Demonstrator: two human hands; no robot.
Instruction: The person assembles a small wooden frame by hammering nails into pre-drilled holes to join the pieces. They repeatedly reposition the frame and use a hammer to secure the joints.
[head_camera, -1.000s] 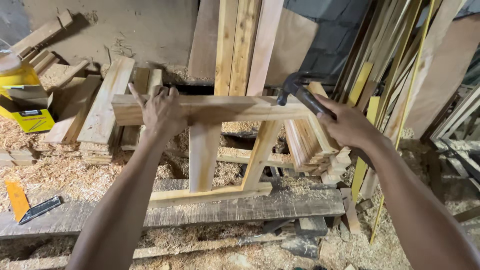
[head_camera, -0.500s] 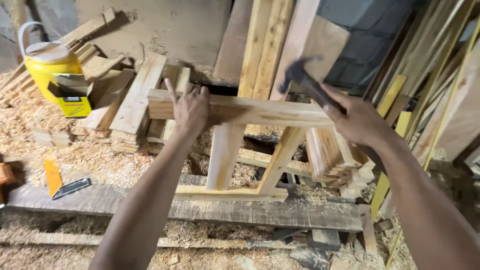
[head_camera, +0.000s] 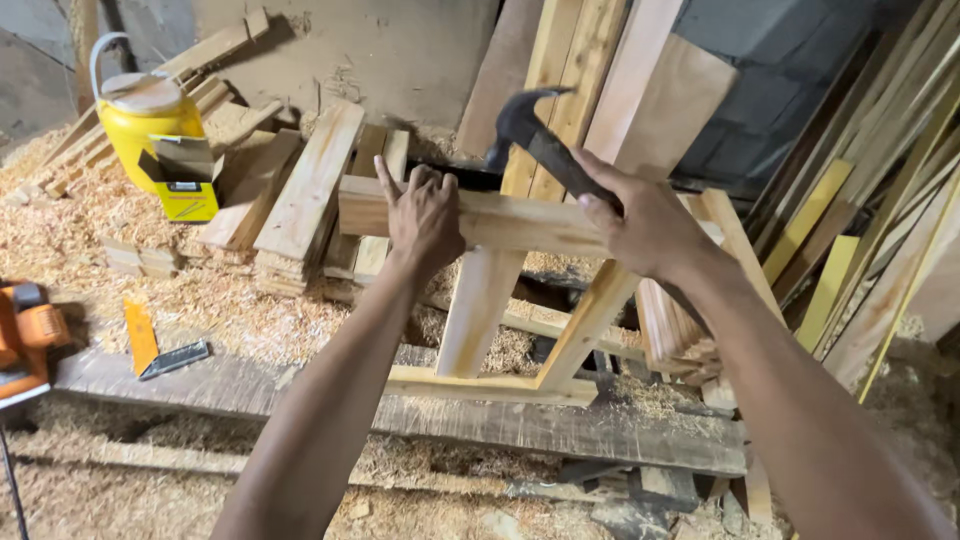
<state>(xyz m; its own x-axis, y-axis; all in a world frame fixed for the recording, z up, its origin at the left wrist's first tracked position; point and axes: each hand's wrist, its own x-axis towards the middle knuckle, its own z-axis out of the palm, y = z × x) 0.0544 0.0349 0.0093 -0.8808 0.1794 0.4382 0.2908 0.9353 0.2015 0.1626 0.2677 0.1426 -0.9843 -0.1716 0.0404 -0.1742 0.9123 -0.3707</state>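
A small wooden frame (head_camera: 520, 222) of pale slats stands on a long rough plank (head_camera: 620, 430). My left hand (head_camera: 422, 215) rests on the frame's top rail, fingers curled over its upper edge, index finger raised. My right hand (head_camera: 648, 222) grips the dark handle of a claw hammer (head_camera: 530, 135), whose head is lifted above the rail, to the right of my left hand. Two upright slats run from the top rail down to a bottom rail (head_camera: 480, 385).
Stacked short boards (head_camera: 305, 195) lie to the left on sawdust. A yellow jug (head_camera: 145, 125) with a small box stands at far left. An orange power tool (head_camera: 30, 335) and a square (head_camera: 155, 345) lie near the plank. Long boards (head_camera: 610, 80) lean behind and at right.
The hammer head has risen higher above the top rail. The view has shifted right relative to the scene, bringing the orange tool into sight. My left hand stays on the rail.
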